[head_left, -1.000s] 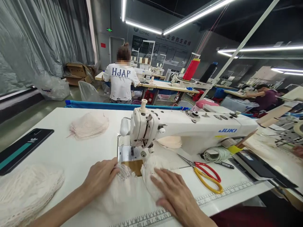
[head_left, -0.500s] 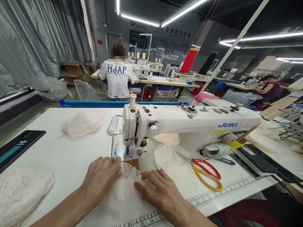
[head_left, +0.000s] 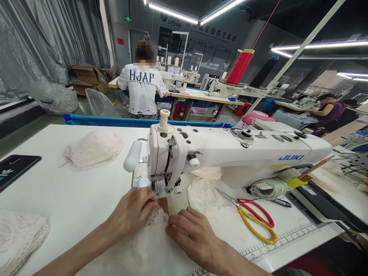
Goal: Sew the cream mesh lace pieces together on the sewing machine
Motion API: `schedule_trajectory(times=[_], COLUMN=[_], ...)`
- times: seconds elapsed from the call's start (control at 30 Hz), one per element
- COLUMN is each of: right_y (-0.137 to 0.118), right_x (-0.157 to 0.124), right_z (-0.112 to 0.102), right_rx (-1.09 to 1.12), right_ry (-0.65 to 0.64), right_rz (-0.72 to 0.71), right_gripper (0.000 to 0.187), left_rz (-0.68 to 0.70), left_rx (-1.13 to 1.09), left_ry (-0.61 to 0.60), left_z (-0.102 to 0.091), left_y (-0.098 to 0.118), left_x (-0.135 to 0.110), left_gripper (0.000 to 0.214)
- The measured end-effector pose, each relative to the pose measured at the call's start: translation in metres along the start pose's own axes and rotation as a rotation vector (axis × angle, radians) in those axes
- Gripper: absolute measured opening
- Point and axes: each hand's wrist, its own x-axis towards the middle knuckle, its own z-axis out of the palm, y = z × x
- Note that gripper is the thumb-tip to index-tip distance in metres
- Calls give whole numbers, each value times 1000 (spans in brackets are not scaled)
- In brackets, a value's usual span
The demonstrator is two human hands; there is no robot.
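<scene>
A piece of white lace fabric [head_left: 143,245] lies in front of the needle area of a white sewing machine [head_left: 218,149]. My left hand [head_left: 133,209] is closed on the fabric's upper left edge, its fingertips close beside the presser foot. On the other side, my right hand [head_left: 198,237] has its fingers curled in against the fabric's right edge. The thumbs are mostly hidden. Between the hands the lace is bunched and slightly blurred. Another gathered white lace piece [head_left: 205,195] lies under the machine arm.
Scissors with red and yellow handles [head_left: 255,218] lie right of my right hand. A pinkish lace piece [head_left: 93,149], a white lace piece [head_left: 21,237] and a phone [head_left: 17,168] are at left. Coiled cord [head_left: 268,188] sits by the machine. A person [head_left: 142,88] sits ahead, back turned.
My right hand's fingers have curled in on the fabric's edge. The fabric between my hands looks more lifted and bunched. The whole view has shifted slightly, and the lever by the needle stands differently.
</scene>
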Motion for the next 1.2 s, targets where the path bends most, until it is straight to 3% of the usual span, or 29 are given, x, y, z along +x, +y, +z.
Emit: schedule_trajectory(times=[0.23, 0.47, 0.77, 0.97, 1.07, 1.13, 1.2], right_y=[8, 10, 10, 8, 5, 2, 0], right_x=[1, -1, -2, 1, 3, 3, 3], right_z=[7, 6, 7, 6, 3, 1, -1], right_rx=[-27, -15, -13, -55, -68, -88, -114], right_ry=[-24, -64, -62, -73, -65, -80, -105], right_rz=[-14, 38, 0, -18, -32, -39, -46], right_gripper=[22, 26, 24, 26, 26, 29, 31], left_rz=[45, 45, 79, 257, 476, 607, 581], left_rx=[81, 61, 70, 327, 455, 507, 507], left_ry=[113, 118, 148, 352, 483, 485, 402], left_z=[12, 18, 19, 22, 28, 33, 35], left_y=[-4, -8, -5, -4, -4, -4, -3], left_x=[1, -1, -2, -2, -2, -5, -10], left_gripper=[21, 18, 16, 23, 28, 28, 27])
